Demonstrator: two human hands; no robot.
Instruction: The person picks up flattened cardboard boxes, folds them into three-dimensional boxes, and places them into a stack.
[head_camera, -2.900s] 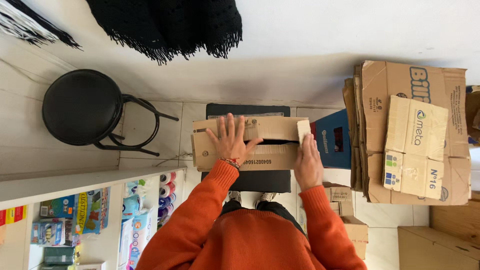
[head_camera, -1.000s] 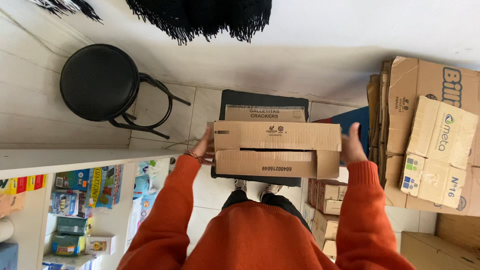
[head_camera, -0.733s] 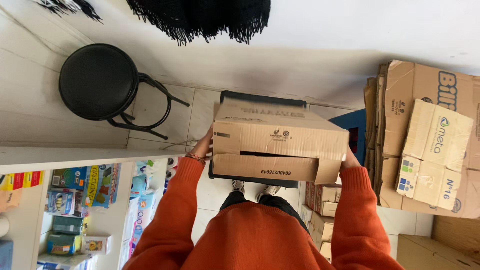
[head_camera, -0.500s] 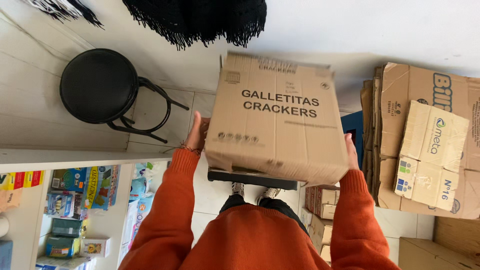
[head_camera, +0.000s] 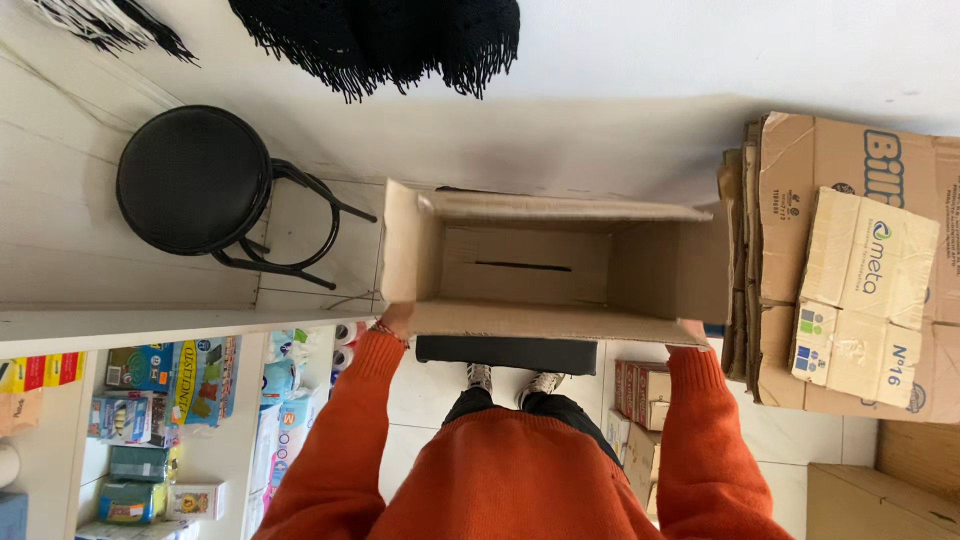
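- Straight below the head camera, a cardboard box (head_camera: 555, 270) is held up with its open side turned toward the lens — the brown inside walls and a dark slot in the far panel show.
- At the box's near left corner, the left hand (head_camera: 395, 322) grips the edge; only a sliver of it and a thin wrist band show, so its fingers are clamped on the cardboard but mostly hidden behind it.
- At the near right corner, the right hand (head_camera: 692, 330) holds the lower edge the same way, its fingers closed on the flap and largely covered.
- Both orange sleeves (head_camera: 690, 440) rise from the bottom of the view to the box.
- Beneath the box, a dark flat case (head_camera: 505, 354) lies on the tiled floor (head_camera: 420, 400), with the person's shoes (head_camera: 510, 380) just beside its near edge.
- To the left, a black round stool (head_camera: 195, 180) stands on the floor, well apart from the box.
- To the right, a stack of flattened cartons (head_camera: 850, 290) leans near the box's right end — whether they touch cannot be told.
- Lower left, shelves (head_camera: 150, 400) carry colourful packages.
- At the top, black fringed cloth (head_camera: 390, 40) hangs against the white wall.
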